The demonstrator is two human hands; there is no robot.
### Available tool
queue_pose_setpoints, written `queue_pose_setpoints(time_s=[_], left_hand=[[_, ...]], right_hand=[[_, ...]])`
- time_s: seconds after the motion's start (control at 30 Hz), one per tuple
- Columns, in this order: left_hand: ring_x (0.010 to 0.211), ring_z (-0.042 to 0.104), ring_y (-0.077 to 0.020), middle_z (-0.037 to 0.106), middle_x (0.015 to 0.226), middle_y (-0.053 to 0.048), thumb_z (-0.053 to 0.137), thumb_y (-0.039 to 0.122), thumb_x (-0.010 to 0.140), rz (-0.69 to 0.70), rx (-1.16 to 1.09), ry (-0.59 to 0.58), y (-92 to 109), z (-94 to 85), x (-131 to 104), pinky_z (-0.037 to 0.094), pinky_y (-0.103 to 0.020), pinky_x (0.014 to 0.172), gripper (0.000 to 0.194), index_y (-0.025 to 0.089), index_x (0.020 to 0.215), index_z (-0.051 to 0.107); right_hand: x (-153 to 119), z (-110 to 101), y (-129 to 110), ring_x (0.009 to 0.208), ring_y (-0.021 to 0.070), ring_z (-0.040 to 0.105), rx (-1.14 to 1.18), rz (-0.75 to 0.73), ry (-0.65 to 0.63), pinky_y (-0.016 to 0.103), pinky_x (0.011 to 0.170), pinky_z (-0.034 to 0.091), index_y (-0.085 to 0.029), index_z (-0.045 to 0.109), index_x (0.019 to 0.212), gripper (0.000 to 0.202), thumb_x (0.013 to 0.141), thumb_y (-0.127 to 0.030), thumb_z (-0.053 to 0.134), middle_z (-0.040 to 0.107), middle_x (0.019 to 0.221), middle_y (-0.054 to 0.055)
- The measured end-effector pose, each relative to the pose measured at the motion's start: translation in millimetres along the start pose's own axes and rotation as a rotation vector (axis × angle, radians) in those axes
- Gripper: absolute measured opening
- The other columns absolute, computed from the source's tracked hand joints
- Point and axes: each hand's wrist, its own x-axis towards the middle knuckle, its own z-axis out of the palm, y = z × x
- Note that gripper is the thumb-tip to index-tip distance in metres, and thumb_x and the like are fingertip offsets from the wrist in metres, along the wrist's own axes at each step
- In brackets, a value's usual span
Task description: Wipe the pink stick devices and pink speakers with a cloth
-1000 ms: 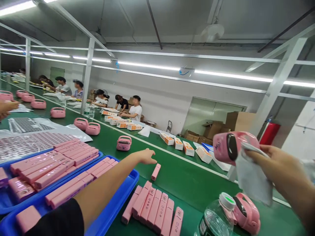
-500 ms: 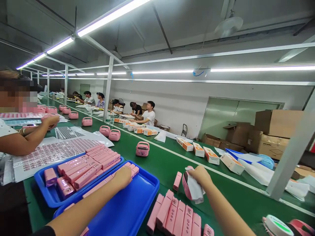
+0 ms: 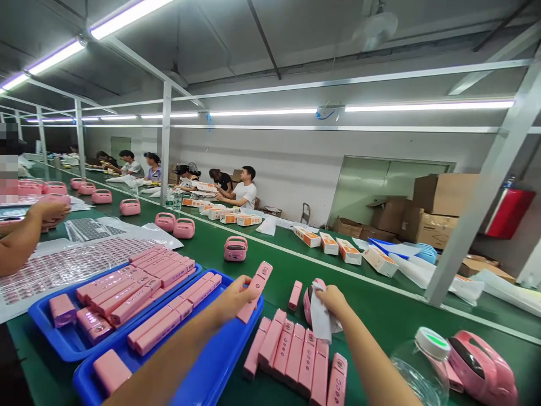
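My left hand (image 3: 234, 298) is closed on a pink rectangular bar (image 3: 261, 277) with dark round marks, raised over the right edge of the near blue tray (image 3: 203, 361). In that tray lie more pink bars in a row. My right hand (image 3: 332, 299) grips a crumpled white cloth (image 3: 322, 321), pressed against a small pink handled case (image 3: 308, 307) that is partly hidden. Left of the case stands a short pink bar (image 3: 295, 295). In front of it, several pink bars (image 3: 295, 352) lie side by side on the green table.
A second blue tray (image 3: 48, 332) full of pink bars sits at left. Clear jar (image 3: 425, 366) and pink handled case (image 3: 482, 363) stand at right. More pink cases (image 3: 235, 248) and orange-white boxes (image 3: 349, 251) line the table. A co-worker's hand (image 3: 51, 210) is at far left.
My left hand has lifted a pink bar out of the near tray and moved right with it. My right hand keeps the cloth on the case. The view has turned right.
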Motion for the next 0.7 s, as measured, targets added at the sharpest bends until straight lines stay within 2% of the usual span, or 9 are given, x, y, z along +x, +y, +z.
queue_pose_setpoints(time_s=[0.13, 0.23, 0.3, 0.37, 0.43, 0.53, 0.6, 0.63, 0.7], left_hand=[[0.051, 0.049, -0.0092, 0.049, 0.061, 0.005, 0.051, 0.042, 0.075, 0.066, -0.329, -0.113, 9.1, 48.5, -37.5, 0.038, -0.021, 0.048, 0.032, 0.018, 0.097, 0.048], [0.047, 0.048, -0.0091, 0.051, 0.061, 0.003, 0.047, 0.041, 0.075, 0.050, -0.486, -0.141, -0.6, 77.8, -52.1, 0.036, -0.020, 0.043, 0.029, 0.017, 0.092, 0.047], [0.045, 0.048, -0.0082, 0.054, 0.063, 0.002, 0.048, 0.041, 0.076, 0.043, -0.551, -0.132, -10.7, 90.9, -54.7, 0.036, -0.019, 0.041, 0.026, 0.017, 0.087, 0.047], [0.042, 0.047, -0.0080, 0.055, 0.059, 0.001, 0.048, 0.048, 0.078, 0.011, -0.602, -0.139, -22.1, 99.1, -53.9, 0.035, -0.019, 0.039, 0.032, 0.016, 0.079, 0.049], [0.039, 0.046, -0.0078, 0.052, 0.050, 0.000, 0.045, 0.060, 0.078, -0.071, -0.676, -0.172, -33.6, 103.9, -52.3, 0.035, -0.018, 0.038, 0.047, 0.014, 0.072, 0.053], [0.036, 0.044, -0.0076, 0.049, 0.042, -0.001, 0.039, 0.074, 0.073, -0.209, -0.814, -0.249, -46.4, 109.3, -52.0, 0.034, -0.017, 0.036, 0.064, 0.013, 0.068, 0.057], [0.033, 0.041, -0.0079, 0.049, 0.041, 0.000, 0.042, 0.078, 0.068, -0.211, -0.896, -0.275, -49.9, 113.0, -54.0, 0.031, -0.017, 0.031, 0.066, 0.014, 0.068, 0.057], [0.031, 0.039, -0.0080, 0.049, 0.040, 0.000, 0.043, 0.079, 0.066, -0.202, -0.927, -0.282, -50.2, 114.8, -55.4, 0.029, -0.018, 0.029, 0.066, 0.015, 0.070, 0.058], [0.028, 0.039, -0.0093, 0.049, 0.039, 0.001, 0.046, 0.077, 0.066, -0.219, -0.981, -0.302, -49.2, 117.2, -58.4, 0.028, -0.019, 0.027, 0.064, 0.016, 0.076, 0.061]], right_hand=[[-11.4, 12.4, -0.6, 0.089, 0.0178, 0.061, 0.135, 0.009, 0.044, 0.037, 0.076, 0.052, -0.015, 0.056, 0.111, 0.027, 0.089, -0.032, 0.055, 0.060, 0.108, 0.006], [-22.2, 17.0, -3.8, 0.086, 0.0167, 0.062, 0.247, 0.008, 0.097, 0.035, 0.072, 0.053, -0.015, 0.056, 0.110, 0.027, 0.089, -0.032, 0.054, 0.060, 0.106, 0.006], [-29.1, 13.5, -5.1, 0.083, 0.0159, 0.062, 0.314, 0.005, 0.129, 0.034, 0.071, 0.053, -0.014, 0.056, 0.109, 0.026, 0.089, -0.032, 0.054, 0.061, 0.103, 0.005], [-37.5, 4.7, -5.5, 0.082, 0.0154, 0.062, 0.375, -0.006, 0.166, 0.033, 0.071, 0.053, -0.015, 0.057, 0.107, 0.025, 0.090, -0.032, 0.054, 0.062, 0.102, 0.005], [-50.3, -6.1, -6.2, 0.084, 0.0157, 0.062, 0.438, -0.042, 0.215, 0.034, 0.073, 0.052, -0.016, 0.058, 0.105, 0.023, 0.090, -0.033, 0.052, 0.062, 0.102, 0.005], [-84.8, -14.0, -10.1, 0.087, 0.0177, 0.061, 0.556, -0.170, 0.276, 0.036, 0.077, 0.051, -0.015, 0.060, 0.101, 0.028, 0.091, -0.039, 0.048, 0.063, 0.100, 0.004], [-119.2, -8.0, -14.2, 0.085, 0.0187, 0.063, 0.642, -0.295, 0.246, 0.037, 0.076, 0.050, -0.013, 0.060, 0.103, 0.039, 0.092, -0.046, 0.041, 0.065, 0.094, 0.006], [-139.1, -1.4, -16.2, 0.087, 0.0216, 0.063, 0.675, -0.358, 0.206, 0.036, 0.077, 0.051, -0.014, 0.063, 0.103, 0.048, 0.092, -0.052, 0.035, 0.067, 0.093, 0.007], [-180.4, 17.2, -18.7, 0.096, 0.0281, 0.062, 0.711, -0.458, 0.128, 0.038, 0.084, 0.049, -0.016, 0.066, 0.108, 0.061, 0.085, -0.064, 0.036, 0.069, 0.098, 0.009]])
